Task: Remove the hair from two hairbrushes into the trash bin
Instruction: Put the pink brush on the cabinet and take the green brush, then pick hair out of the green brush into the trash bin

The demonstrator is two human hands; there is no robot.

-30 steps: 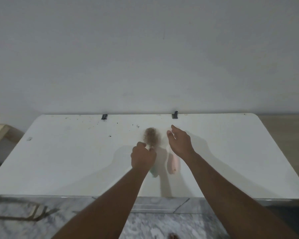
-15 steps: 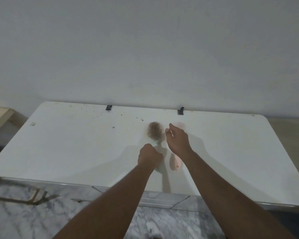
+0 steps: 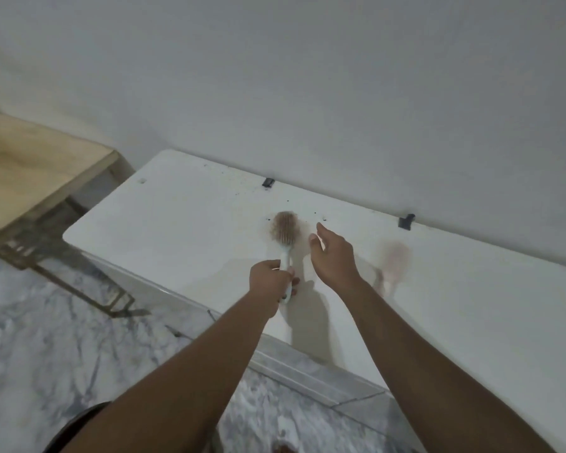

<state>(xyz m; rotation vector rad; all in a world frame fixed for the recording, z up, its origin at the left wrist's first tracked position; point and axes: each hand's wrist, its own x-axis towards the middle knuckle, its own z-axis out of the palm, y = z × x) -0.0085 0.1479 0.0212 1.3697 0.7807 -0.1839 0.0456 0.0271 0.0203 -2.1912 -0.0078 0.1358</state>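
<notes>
A pale green hairbrush (image 3: 285, 235) with a wad of brown hair in its bristles is held above the white table (image 3: 177, 223), head pointing away from me. My left hand (image 3: 270, 282) is shut around its handle. My right hand (image 3: 332, 256) hovers just right of the brush head with fingers spread and holds nothing. A second, pink hairbrush (image 3: 394, 261) lies blurred on the table to the right of my right hand. A dark curved rim (image 3: 76, 426) shows at the bottom left under my left arm; I cannot tell whether it is the trash bin.
The table stands against a white wall, with two black clips (image 3: 267, 182) (image 3: 406, 220) at its back edge and dark specks nearby. A wooden table (image 3: 30, 165) with a metal frame stands to the left. The floor is grey marble (image 3: 46, 338).
My view has swung left and down. My left hand has lifted the green brush off the table, and my right hand has opened beside its head. The pink brush now lies uncovered.
</notes>
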